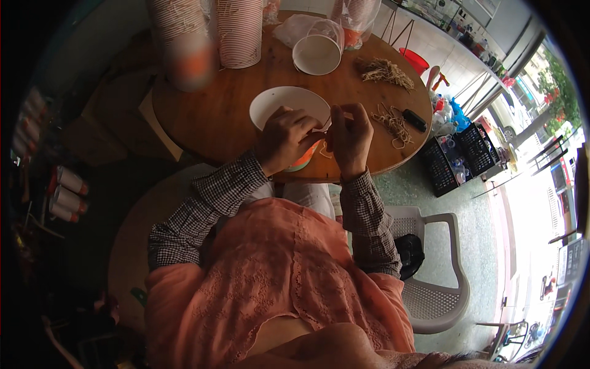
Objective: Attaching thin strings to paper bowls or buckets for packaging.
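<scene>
A white-lined paper bucket (289, 97) stands at the near edge of the round wooden table, its open mouth up and its coloured outside partly showing below my hands. My left hand (287, 138) is closed in a pinch over the bucket's near rim. Facing it, my right hand (350, 140) has thumb and fingers pressed together just right of the bucket. A thin tan string (324, 149) shows between the hands, and both pinch at it. Its ends and its exact path at the rim are hidden by my fingers.
Tall stacks of paper buckets (239, 34) stand at the back of the table (215, 132), with one bucket (317, 54) on its side. A bundle of strings (386, 72), loose strings (393, 126) and a black object (414, 120) lie right. A plastic chair (452, 246) and black crates (442, 166) are beyond.
</scene>
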Available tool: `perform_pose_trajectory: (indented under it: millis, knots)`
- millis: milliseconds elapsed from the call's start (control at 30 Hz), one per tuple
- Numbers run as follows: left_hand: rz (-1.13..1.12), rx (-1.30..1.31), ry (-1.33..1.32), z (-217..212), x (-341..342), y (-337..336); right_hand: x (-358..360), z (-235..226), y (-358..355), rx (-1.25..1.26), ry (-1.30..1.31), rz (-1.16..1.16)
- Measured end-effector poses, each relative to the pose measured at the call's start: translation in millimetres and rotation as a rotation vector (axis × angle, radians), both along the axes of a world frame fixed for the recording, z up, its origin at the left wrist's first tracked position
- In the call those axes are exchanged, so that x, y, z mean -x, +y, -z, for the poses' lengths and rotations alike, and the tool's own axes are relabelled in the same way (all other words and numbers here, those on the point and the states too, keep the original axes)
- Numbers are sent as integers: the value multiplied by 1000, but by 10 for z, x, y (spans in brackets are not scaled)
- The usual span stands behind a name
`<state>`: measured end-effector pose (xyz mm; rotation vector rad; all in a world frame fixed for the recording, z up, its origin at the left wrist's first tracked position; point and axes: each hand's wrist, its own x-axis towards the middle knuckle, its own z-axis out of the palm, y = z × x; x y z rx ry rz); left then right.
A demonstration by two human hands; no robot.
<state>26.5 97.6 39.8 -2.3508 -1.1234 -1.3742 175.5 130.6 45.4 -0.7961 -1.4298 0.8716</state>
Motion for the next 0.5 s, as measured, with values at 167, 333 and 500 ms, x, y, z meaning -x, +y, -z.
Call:
perform_pose_trajectory:
  millis: [167, 333, 500]
  knots:
    - [-6, 77, -44, 54, -51, 0, -42, -41, -94, 90, 6, -60]
    - [175, 558, -382, 18, -63, -11, -139, 52, -9, 73, -99, -20]
    - [246, 611, -319, 12, 13, 85, -199, 76, -3, 78, -151, -98]
